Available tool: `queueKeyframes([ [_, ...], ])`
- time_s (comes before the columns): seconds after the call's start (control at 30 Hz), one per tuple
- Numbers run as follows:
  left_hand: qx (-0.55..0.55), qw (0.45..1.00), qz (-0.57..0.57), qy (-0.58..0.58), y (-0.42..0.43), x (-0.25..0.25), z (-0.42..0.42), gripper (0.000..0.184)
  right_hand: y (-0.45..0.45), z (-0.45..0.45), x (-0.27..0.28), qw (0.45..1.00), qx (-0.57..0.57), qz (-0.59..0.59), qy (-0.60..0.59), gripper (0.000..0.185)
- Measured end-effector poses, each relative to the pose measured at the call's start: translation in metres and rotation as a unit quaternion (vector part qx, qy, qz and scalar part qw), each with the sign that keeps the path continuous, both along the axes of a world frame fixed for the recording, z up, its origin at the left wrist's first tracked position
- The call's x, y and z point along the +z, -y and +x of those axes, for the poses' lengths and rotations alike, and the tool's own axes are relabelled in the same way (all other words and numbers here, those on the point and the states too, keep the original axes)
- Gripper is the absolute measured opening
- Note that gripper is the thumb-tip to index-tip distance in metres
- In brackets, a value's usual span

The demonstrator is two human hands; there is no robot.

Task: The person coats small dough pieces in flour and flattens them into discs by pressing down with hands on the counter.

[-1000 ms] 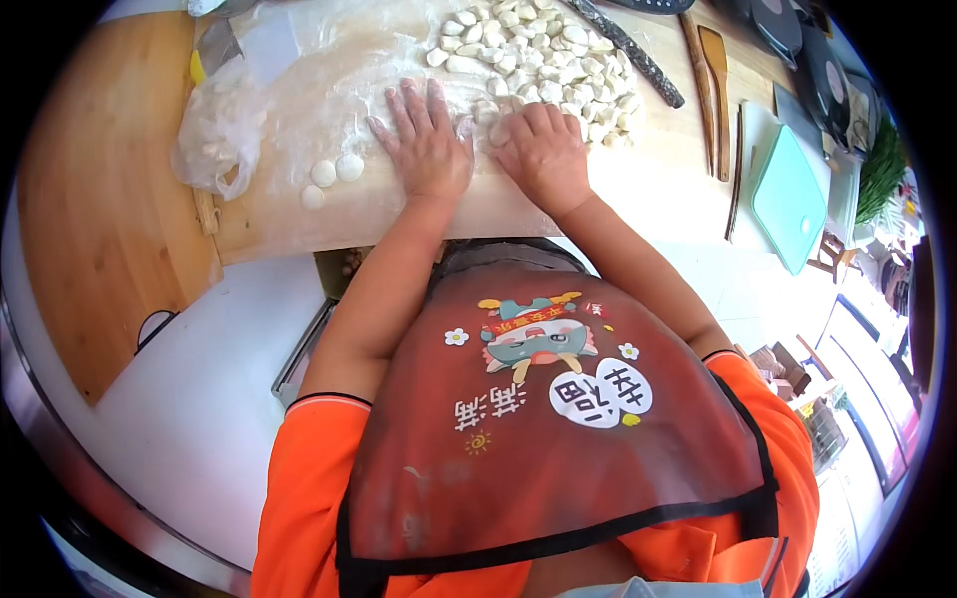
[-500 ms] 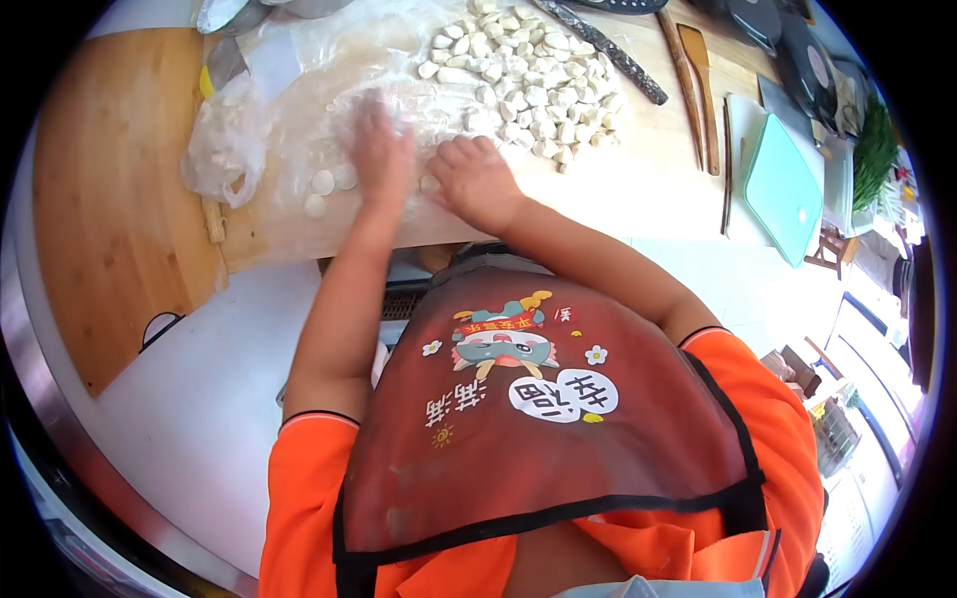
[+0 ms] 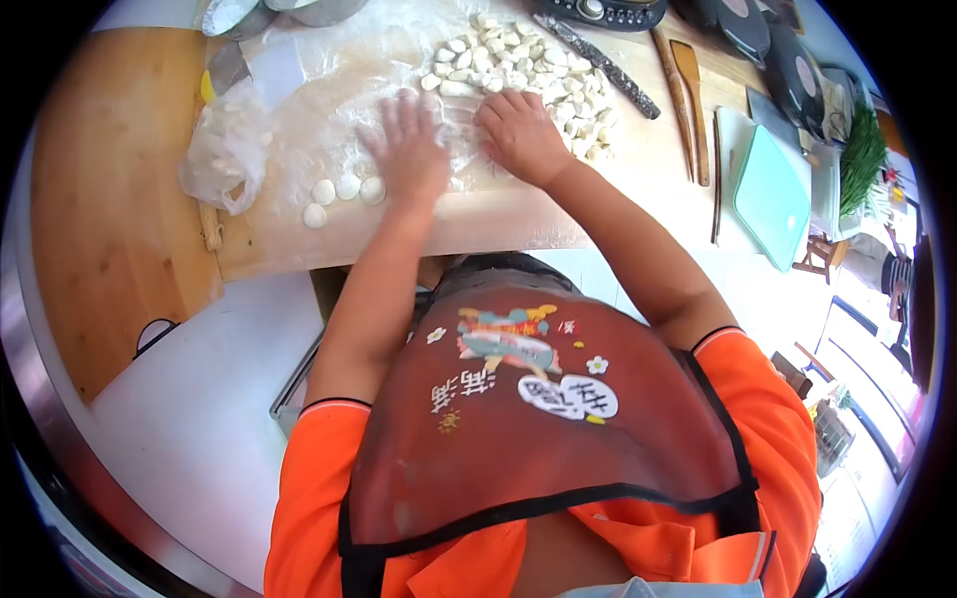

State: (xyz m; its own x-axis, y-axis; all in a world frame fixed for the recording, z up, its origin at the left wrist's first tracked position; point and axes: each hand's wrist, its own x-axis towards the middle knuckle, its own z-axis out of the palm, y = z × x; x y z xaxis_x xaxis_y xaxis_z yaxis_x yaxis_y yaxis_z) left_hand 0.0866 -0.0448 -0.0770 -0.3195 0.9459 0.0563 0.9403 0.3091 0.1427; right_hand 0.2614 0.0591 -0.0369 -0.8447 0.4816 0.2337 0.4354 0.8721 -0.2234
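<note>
My left hand (image 3: 409,149) lies over the floured mat with its fingers spread, slightly blurred, holding nothing that I can see. Just to its lower left are several round, flattened dough discs (image 3: 348,186). My right hand (image 3: 525,138) rests at the near edge of a heap of small cut dough pieces (image 3: 538,75). Its fingers are bent down toward the surface, and whatever is under them is hidden. White flour is smeared across the clear plastic mat (image 3: 309,130) around both hands.
A plastic bag (image 3: 224,149) sits at the left, with metal bowls (image 3: 237,15) behind. To the right lie a dark speckled rolling pin (image 3: 608,70), a wooden spatula (image 3: 695,110) and a mint-green board (image 3: 773,194). An appliance (image 3: 598,12) stands at the back.
Both hands have moved right and slightly apart. My right hand has gone up to the dough heap. The discs at the left now show uncovered beside my left hand.
</note>
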Motion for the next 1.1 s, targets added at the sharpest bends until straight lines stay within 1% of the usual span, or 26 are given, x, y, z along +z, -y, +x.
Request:
queueKeyframes([
  [0.03, 0.05, 0.998, 0.033, -0.034, 0.001, 0.008, -0.011, 0.067, 0.003, 0.002, 0.002, 0.999, -0.021, -0.039, -0.026, 0.039],
  [0.1, 0.108, 0.992, 0.062, 0.013, 0.004, 0.032, -0.033, 0.058, 0.018, 0.003, 0.007, 0.987, -0.057, -0.126, -0.077, 0.041],
  [0.13, 0.104, 0.989, 0.092, 0.059, 0.006, 0.051, -0.031, 0.049, 0.026, 0.0, 0.011, 0.98, -0.082, -0.152, -0.095, 0.044],
  [0.17, 0.114, 0.961, 0.065, 0.242, 0.01, 0.054, -0.026, 0.047, 0.033, -0.003, 0.015, 0.98, -0.082, -0.148, -0.101, 0.044],
  [0.2, 0.119, 0.901, 0.036, 0.417, 0.011, 0.055, -0.021, 0.045, 0.038, -0.005, 0.019, 0.98, -0.084, -0.144, -0.106, 0.044],
  [0.23, 0.12, 0.807, 0.003, 0.578, 0.013, 0.063, -0.011, 0.043, 0.042, -0.007, 0.024, 0.98, -0.086, -0.14, -0.11, 0.044],
  [0.27, 0.197, 0.661, 0.008, 0.724, 0.015, 0.071, 0.003, 0.039, 0.044, -0.007, 0.029, 0.978, -0.08, -0.148, -0.121, 0.043],
  [0.37, 0.236, 0.538, 0.038, 0.808, 0.022, 0.071, 0.008, 0.035, 0.046, 0.0, 0.041, 0.96, -0.044, -0.255, -0.111, 0.04],
  [0.47, 0.235, 0.503, 0.043, 0.83, 0.025, 0.064, 0.004, 0.034, 0.043, 0.003, 0.02, 0.894, -0.086, -0.412, -0.156, 0.036],
  [0.57, 0.198, 0.497, 0.014, 0.845, 0.029, 0.066, -0.003, 0.033, 0.037, 0.003, 0.012, 0.803, -0.143, -0.566, -0.116, 0.036],
  [0.67, 0.192, 0.543, 0.004, 0.818, 0.034, 0.044, -0.014, 0.032, 0.028, 0.008, -0.005, 0.707, -0.159, -0.663, -0.189, 0.039],
  [0.77, 0.267, 0.511, 0.048, 0.816, 0.041, 0.051, -0.011, 0.03, 0.043, 0.001, 0.014, 0.856, -0.096, -0.483, -0.159, 0.04],
  [0.8, 0.265, 0.51, 0.048, 0.817, 0.042, 0.049, -0.011, 0.03, 0.047, -0.001, 0.033, 0.867, -0.038, -0.464, -0.174, 0.038],
  [0.87, 0.261, 0.507, 0.047, 0.82, 0.044, 0.043, -0.008, 0.029, 0.053, -0.007, 0.021, 0.872, -0.062, -0.459, -0.159, 0.038],
  [0.9, 0.271, 0.479, 0.051, 0.833, 0.045, 0.043, -0.007, 0.029, 0.053, -0.01, 0.019, 0.875, -0.075, -0.453, -0.151, 0.037],
  [0.93, 0.279, 0.45, 0.056, 0.846, 0.047, 0.044, -0.007, 0.028, 0.053, -0.01, 0.022, 0.841, -0.102, -0.509, -0.151, 0.032],
  [0.97, 0.287, 0.42, 0.061, 0.859, 0.047, 0.043, -0.008, 0.028, 0.051, -0.012, 0.018, 0.809, -0.128, -0.54, -0.192, 0.03],
  [1.0, 0.31, 0.407, 0.074, 0.856, 0.047, 0.035, -0.011, 0.027, 0.05, -0.012, 0.01, 0.773, -0.154, -0.57, -0.231, 0.029],
  [1.03, 0.334, 0.393, 0.088, 0.852, 0.047, 0.026, -0.015, 0.026, 0.05, -0.013, 0.014, 0.734, -0.179, -0.598, -0.269, 0.027],
  [1.07, 0.36, 0.379, 0.102, 0.847, 0.049, 0.017, -0.017, 0.025, 0.047, -0.01, 0.02, 0.704, -0.209, -0.618, -0.282, 0.026],
  [1.1, 0.319, 0.515, 0.081, 0.791, 0.049, 0.023, -0.015, 0.027, 0.044, -0.009, 0.022, 0.781, -0.199, -0.543, -0.236, 0.025],
])
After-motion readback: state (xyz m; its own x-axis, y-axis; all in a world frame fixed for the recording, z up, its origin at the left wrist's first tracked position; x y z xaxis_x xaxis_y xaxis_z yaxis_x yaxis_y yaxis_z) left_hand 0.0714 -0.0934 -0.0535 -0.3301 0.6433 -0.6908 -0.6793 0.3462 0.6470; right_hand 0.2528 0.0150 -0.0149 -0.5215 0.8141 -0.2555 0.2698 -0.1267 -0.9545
